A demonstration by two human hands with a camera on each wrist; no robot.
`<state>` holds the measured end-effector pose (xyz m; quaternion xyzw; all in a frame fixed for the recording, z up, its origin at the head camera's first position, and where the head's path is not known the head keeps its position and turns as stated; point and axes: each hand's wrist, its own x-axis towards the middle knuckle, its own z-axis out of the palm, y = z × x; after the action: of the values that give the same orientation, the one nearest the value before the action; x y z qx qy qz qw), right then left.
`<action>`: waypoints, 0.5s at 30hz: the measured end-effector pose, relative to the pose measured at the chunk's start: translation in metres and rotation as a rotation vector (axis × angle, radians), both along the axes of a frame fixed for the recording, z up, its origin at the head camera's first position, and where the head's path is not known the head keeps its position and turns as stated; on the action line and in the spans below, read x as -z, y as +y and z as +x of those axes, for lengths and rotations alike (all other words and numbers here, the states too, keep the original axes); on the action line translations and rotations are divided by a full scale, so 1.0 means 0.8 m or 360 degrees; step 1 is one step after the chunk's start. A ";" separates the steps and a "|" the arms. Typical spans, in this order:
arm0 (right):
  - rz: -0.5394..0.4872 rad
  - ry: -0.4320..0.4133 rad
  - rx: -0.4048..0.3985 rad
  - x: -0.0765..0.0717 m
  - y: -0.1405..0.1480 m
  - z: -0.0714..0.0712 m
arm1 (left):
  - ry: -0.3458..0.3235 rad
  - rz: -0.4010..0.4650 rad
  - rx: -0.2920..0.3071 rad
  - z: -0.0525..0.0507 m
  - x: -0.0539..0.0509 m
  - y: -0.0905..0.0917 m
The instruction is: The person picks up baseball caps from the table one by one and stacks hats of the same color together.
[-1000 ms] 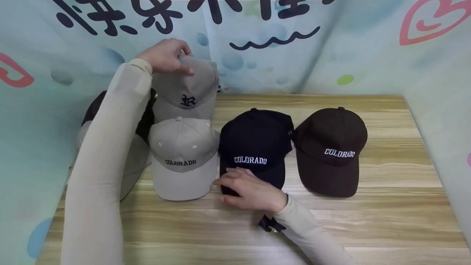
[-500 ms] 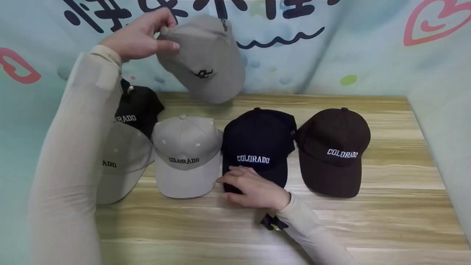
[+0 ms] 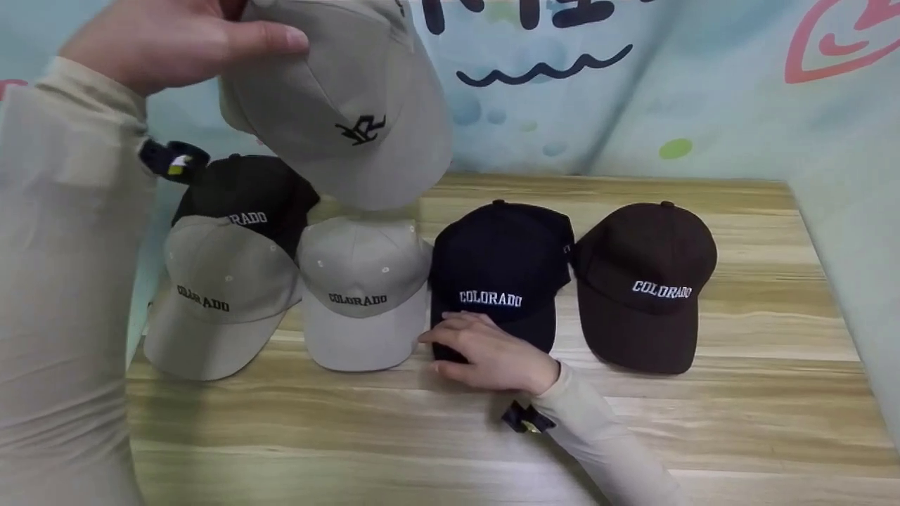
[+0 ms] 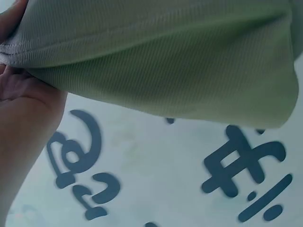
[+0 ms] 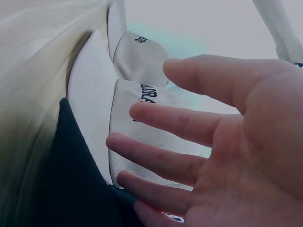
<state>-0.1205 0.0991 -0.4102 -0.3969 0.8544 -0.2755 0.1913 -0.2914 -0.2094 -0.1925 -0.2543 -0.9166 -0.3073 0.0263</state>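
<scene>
My left hand (image 3: 176, 42) pinches a grey cap (image 3: 337, 112) with a dark emblem by its crown, high at the upper left of the head view. The cap tilts, its brim pointing down and to the right. In the left wrist view the grey cap's fabric (image 4: 165, 56) fills the top, and most fingers are hidden. Over the brim of a navy COLORADO cap (image 3: 499, 246) lies my right hand (image 3: 492, 355); the right wrist view shows its fingers (image 5: 175, 123) spread and relaxed, gripping nothing. Whether it touches the brim I cannot tell.
Left of the navy cap sit a light grey COLORADO cap (image 3: 362, 263) and another grey cap (image 3: 218, 281), which overlaps a black cap (image 3: 239, 186) behind it. A dark brown cap (image 3: 647, 281) sits at the right. A printed cloth (image 3: 703, 84) hangs behind the wooden table (image 3: 351, 436).
My left hand has lifted the grey cap from behind the light grey one, up and toward the camera, tilting it. More of the left caps shows. The right hand has stayed over the navy brim.
</scene>
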 end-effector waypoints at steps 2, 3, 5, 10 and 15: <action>0.0006 -0.0013 0.0010 0.000 0.001 0.000 | 0.0023 -0.0073 0.0025 0.004 0.000 -0.005; 0.0007 -0.0015 0.0011 0.000 0.002 0.000 | 0.0027 -0.0120 0.0053 0.008 0.001 -0.006; 0.0005 -0.0017 0.0012 0.001 0.003 0.001 | -0.0015 -0.0172 0.0145 0.019 0.003 -0.004; -0.0008 -0.0016 0.0003 0.003 0.006 0.001 | -0.0240 -0.0290 0.0404 0.058 0.004 0.005; -0.0008 0.0016 -0.0001 0.000 0.013 0.000 | -0.0676 -0.0317 0.0602 0.083 0.014 0.020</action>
<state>-0.1205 0.1092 -0.4100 -0.3989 0.8545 -0.2756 0.1861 -0.2249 -0.1930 -0.2034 -0.3519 -0.8637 -0.2615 -0.2488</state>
